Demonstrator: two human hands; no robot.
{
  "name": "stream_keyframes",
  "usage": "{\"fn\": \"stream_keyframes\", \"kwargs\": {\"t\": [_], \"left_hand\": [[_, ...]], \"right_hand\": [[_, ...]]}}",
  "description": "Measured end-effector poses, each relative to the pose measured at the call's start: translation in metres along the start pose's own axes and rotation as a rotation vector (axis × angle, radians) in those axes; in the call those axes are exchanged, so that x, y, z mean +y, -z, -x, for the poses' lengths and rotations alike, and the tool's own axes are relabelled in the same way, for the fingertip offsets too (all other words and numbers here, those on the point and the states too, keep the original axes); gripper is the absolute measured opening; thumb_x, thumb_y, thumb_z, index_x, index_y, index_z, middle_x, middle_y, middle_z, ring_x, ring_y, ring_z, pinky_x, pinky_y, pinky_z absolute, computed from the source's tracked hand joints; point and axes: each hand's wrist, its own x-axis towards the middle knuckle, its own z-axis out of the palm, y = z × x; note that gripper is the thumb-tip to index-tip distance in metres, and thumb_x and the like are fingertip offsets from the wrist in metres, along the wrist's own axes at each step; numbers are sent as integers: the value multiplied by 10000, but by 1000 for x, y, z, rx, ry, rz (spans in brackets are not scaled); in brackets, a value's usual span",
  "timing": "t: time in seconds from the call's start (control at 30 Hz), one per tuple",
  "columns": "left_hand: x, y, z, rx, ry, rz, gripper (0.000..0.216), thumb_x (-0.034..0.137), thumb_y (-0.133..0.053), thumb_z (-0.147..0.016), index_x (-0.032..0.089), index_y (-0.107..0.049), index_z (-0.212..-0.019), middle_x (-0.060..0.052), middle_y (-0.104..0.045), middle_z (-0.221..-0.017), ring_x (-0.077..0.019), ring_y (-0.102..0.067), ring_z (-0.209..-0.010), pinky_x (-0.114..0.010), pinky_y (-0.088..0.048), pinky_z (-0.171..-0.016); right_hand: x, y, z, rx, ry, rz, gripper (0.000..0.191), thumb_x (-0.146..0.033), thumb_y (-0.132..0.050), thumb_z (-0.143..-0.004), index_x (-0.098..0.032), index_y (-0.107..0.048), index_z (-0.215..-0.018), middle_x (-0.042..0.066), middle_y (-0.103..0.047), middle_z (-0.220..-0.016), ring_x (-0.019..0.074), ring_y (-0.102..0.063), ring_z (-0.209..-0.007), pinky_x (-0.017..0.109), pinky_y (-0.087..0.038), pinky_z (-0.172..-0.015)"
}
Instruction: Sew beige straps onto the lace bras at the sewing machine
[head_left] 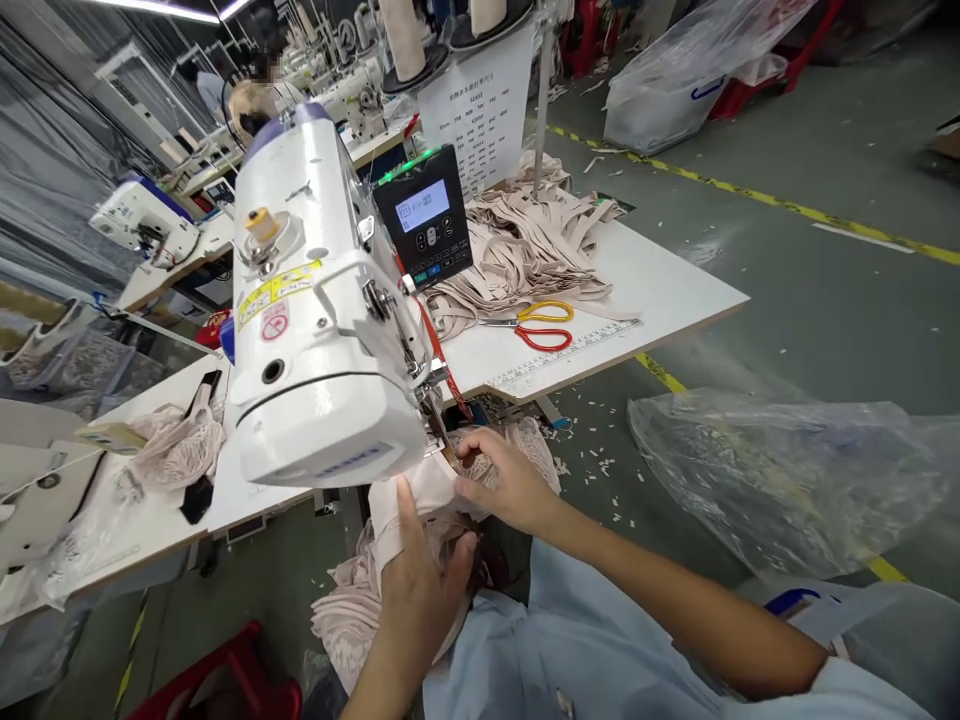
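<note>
A beige lace garment piece (433,487) lies under the needle end of a white sewing machine (315,300). My right hand (517,485) pinches the edge of the cloth close beside the needle area, thumb and forefinger together. On the near side, my left hand (420,585) rests on the same piece, its forefinger stretched flat over the cloth and its thumb spread away. The other fingers of that hand are hidden. More beige lace pieces (349,625) hang in a bunch below, by my lap. The needle itself is hidden.
Scissors with yellow and red handles (544,325) lie on the white table (675,300) near a pile of beige straps (517,250). A control panel (424,215) stands behind the machine. Clear plastic bags (795,470) are at right, a red stool (225,680) lower left.
</note>
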Motion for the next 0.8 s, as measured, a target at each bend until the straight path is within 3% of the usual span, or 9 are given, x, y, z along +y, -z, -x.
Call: {"fn": "stream_keyframes", "kwargs": {"t": [0.13, 0.23, 0.3, 0.4, 0.47, 0.53, 0.67, 0.8], "left_hand": [[14, -16, 15, -33, -39, 53, 902, 369, -532, -942, 151, 101, -1547, -254, -548, -1360, -250, -732, -778, -293, -559, -481], [36, -30, 36, -56, -155, 65, 944, 368, -570, -915, 152, 94, -1551, -260, -445, -1453, -348, -655, -1102, -394, -617, -717], [49, -34, 47, -94, -199, 117, 980, 377, -607, -883, 130, 63, -1554, -275, -377, -1493, -399, -552, -1237, -465, -588, -848], [56, -31, 53, -237, -150, 345, 986, 366, -628, -857, 141, 34, -1552, -253, -531, -1377, -359, -635, -1125, -447, -598, -795], [52, -26, 50, -350, -125, 537, 911, 326, -609, -870, 197, -12, -1547, -157, -676, -1200, -271, -702, -963, -371, -602, -711], [44, -20, 45, -407, -121, 667, 766, 284, -583, -889, 252, -147, -1518, -63, -731, -1036, -203, -710, -845, -307, -581, -665], [28, -8, 34, -308, -88, 673, 405, 242, -539, -922, 235, -469, -1322, -10, -702, -841, -155, -664, -727, -271, -535, -658], [24, 4, 18, -131, -111, 650, 259, 197, -497, -941, 209, -564, -1192, -51, -682, -936, -175, -652, -868, -306, -524, -778]], "right_hand": [[-6, 1, 14, -39, -64, 72, 332, -478, -673, -817, -219, -581, -1004, 40, -619, -921, 228, -560, -886, 368, -439, -805], [-8, 7, 32, -91, -181, -99, 260, -453, -578, -897, -216, -624, -994, 32, -630, -884, 197, -570, -814, 322, -450, -733], [-9, 15, 43, -90, -203, -192, 265, -437, -533, -927, -205, -647, -869, 22, -601, -819, 182, -554, -783, 299, -443, -707], [-13, 30, 55, -72, -239, -218, 302, -432, -559, -913, -191, -638, -748, 10, -541, -756, 167, -521, -747, 281, -422, -674], [-15, 39, 59, -80, -282, -204, 309, -436, -571, -906, -187, -636, -735, 7, -524, -742, 160, -505, -726, 277, -409, -657], [-17, 45, 62, -92, -301, -195, 324, -448, -575, -900, -182, -628, -724, 7, -522, -739, 157, -498, -716, 277, -402, -652], [-19, 50, 66, -126, -290, -180, 359, -465, -572, -895, -176, -598, -685, 0, -512, -725, 147, -483, -698, 265, -378, -627], [-24, 52, 67, -179, -260, -123, 321, -412, -563, -911, -175, -614, -701, 1, -528, -734, 145, -498, -707, 258, -380, -632]]}}
